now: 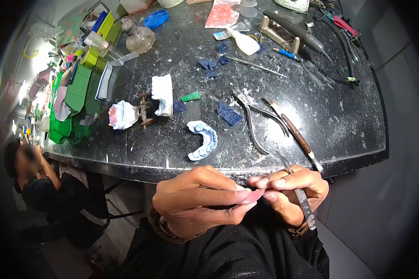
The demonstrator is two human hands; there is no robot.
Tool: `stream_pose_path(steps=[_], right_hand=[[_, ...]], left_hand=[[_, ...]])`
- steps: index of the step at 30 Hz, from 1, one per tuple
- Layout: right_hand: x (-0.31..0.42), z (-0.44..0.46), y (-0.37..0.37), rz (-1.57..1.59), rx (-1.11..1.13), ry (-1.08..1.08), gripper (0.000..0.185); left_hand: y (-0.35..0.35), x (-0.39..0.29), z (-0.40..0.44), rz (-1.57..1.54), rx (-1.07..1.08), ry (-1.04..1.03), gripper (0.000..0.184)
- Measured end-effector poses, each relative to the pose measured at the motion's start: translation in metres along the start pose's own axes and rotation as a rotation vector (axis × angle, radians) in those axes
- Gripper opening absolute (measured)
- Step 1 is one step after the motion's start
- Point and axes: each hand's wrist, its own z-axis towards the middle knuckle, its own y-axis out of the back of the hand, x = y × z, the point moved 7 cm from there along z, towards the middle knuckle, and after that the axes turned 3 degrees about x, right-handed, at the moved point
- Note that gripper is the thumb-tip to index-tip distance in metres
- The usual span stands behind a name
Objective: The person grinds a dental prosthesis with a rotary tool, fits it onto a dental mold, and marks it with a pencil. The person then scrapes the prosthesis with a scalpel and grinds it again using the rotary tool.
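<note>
My left hand is closed, pinching a small curved piece of pink dental wax or acrylic between thumb and fingers. On the other side of that piece, my right hand touches its edge with the fingertips. A scalpel with a ridged metal handle rests in the right hand, its slim end pointing up toward the bench. Just beyond the hands lies a pale blue horseshoe-shaped dental cast. Farther left, a white plaster model and a cast with pink on it sit at a metal articulator.
Pliers and a brown-handled tool lie on the dark bench. Behind are a white squeeze bottle, a handpiece on a stand and a glass burner. Green bins line the left. Another person sits there.
</note>
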Motion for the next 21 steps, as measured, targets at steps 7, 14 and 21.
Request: stream_pose_path(steps=[7,14,21], right_hand=[[0.003,0.002,-0.004,-0.014,0.170,-0.020,0.028],[0.011,0.003,-0.006,-0.129,0.213,0.104,0.027],[0.006,0.002,-0.008,-0.035,0.101,0.079,0.021]], left_hand=[[0.002,0.003,-0.005,0.008,0.002,0.058,0.046],[0.000,0.006,-0.005,-0.181,-0.109,0.156,0.043],[-0.004,0.018,-0.004,-0.317,-0.021,0.125,0.035]])
